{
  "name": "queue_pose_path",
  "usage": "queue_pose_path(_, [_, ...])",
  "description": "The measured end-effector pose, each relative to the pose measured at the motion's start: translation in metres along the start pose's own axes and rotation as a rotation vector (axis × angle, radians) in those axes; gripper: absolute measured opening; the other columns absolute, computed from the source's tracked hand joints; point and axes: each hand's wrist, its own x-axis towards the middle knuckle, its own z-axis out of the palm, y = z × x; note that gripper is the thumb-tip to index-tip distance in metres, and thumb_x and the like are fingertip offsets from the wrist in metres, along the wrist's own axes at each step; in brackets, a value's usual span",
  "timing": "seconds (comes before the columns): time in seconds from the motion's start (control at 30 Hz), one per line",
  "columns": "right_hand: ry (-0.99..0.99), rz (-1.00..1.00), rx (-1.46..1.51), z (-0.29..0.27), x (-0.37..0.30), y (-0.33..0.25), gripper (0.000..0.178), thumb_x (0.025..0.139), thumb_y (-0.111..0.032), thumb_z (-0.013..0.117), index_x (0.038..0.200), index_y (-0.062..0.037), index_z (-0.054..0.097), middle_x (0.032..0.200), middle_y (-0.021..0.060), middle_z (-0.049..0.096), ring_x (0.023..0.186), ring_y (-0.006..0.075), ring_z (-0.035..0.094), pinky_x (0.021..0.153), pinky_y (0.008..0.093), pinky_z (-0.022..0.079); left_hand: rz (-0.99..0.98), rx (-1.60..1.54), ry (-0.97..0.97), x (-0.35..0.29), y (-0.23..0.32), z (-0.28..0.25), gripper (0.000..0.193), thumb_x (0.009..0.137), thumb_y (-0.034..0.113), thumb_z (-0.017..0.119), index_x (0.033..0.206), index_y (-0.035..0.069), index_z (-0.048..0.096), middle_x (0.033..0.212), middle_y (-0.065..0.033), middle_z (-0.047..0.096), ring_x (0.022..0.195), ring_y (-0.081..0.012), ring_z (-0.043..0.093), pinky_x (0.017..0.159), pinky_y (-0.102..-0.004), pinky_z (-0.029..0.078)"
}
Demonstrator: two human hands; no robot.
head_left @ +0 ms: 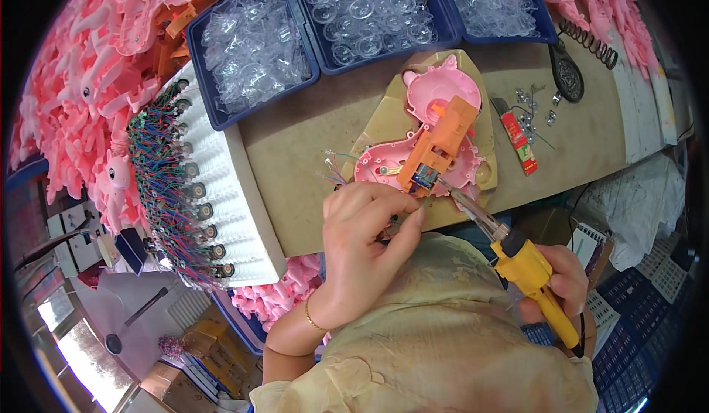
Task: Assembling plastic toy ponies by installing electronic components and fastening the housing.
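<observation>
My right hand (565, 276) is wrapped round the yellow handle of a soldering iron (526, 264). The iron's tip reaches a small circuit board (425, 176) at the near end of an orange plastic housing (450, 128). That housing lies across an open pink toy shell (442, 88), which rests on a tan fixture (385, 121). Just below the board, my left hand (362, 232) is closed, thumb and forefinger pinching what looks like a thin wire. Loose wire ends (331, 163) stick out beyond its knuckles. The palm side is partly hidden.
Blue bins (314, 51) of clear plastic parts line the far edge. A white foam tray (247, 202) on the left bears wired round parts. Pink toy parts (81, 95) are heaped far left. A red-handled cutter (519, 141), small metal pieces (550, 117) and a coiled cord (591, 42) are at right.
</observation>
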Motion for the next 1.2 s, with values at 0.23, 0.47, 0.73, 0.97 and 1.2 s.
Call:
queue_pose_path(0.23, [-0.014,0.017,0.038,-0.008,-0.004,0.005,0.053,0.077,-0.022,0.073,0.114,-0.0057,0.039,0.105,0.0331,0.055,0.077,0.0382,0.064,0.057,0.0388,0.053,0.036,0.008,0.217,-0.001,0.008,-0.002,0.009,0.074,0.012,0.069,0.078,0.006,0.064,0.079,-0.0034,0.060,0.082,-0.0197,0.055,0.076,-0.0333,0.037])
queue_pose_path(0.47, [0.454,0.302,0.162,0.001,-0.034,0.002,0.065,0.082,-0.046,0.065,0.128,-0.0075,0.038,0.124,0.0169,0.049,0.114,0.0284,0.050,0.095,0.0419,0.043,-0.331,-0.255,0.138,-0.076,-0.039,-0.062,0.013,0.078,0.012,0.066,0.084,0.001,0.063,0.080,-0.0078,0.061,0.080,-0.0204,0.056,0.072,-0.0333,0.043])
queue_pose_path(0.73, [0.541,0.260,-0.006,0.000,-0.032,0.012,0.060,0.085,-0.039,0.062,0.129,-0.0060,0.036,0.124,0.0186,0.048,0.112,0.0296,0.052,0.096,0.0422,0.042,0.072,0.111,0.096,-0.032,-0.024,-0.031,0.013,0.078,-0.001,0.065,0.091,0.002,0.063,0.083,-0.0103,0.059,0.072,-0.0184,0.057,0.062,-0.0250,0.046])
queue_pose_path(0.97, [0.602,0.201,-0.001,-0.006,-0.033,0.012,0.058,0.086,-0.033,0.060,0.128,0.0004,0.039,0.125,0.0162,0.048,0.116,0.0282,0.049,0.100,0.0420,0.038,-0.262,-0.386,0.072,-0.027,-0.011,-0.028,0.012,0.086,0.002,0.060,0.097,-0.001,0.060,0.086,-0.0066,0.060,0.076,-0.0121,0.057,0.064,-0.0237,0.047])
queue_pose_path(1.2, [0.640,0.326,-0.002,-0.006,-0.029,0.010,0.057,0.085,-0.032,0.060,0.128,-0.0001,0.039,0.123,0.0152,0.050,0.115,0.0262,0.050,0.100,0.0395,0.039,-0.558,-1.035,0.019,-0.019,-0.005,-0.061,0.029,0.083,0.001,0.060,0.111,-0.001,0.051,0.076,-0.0036,0.053,0.069,-0.0104,0.052,0.060,-0.0213,0.040])
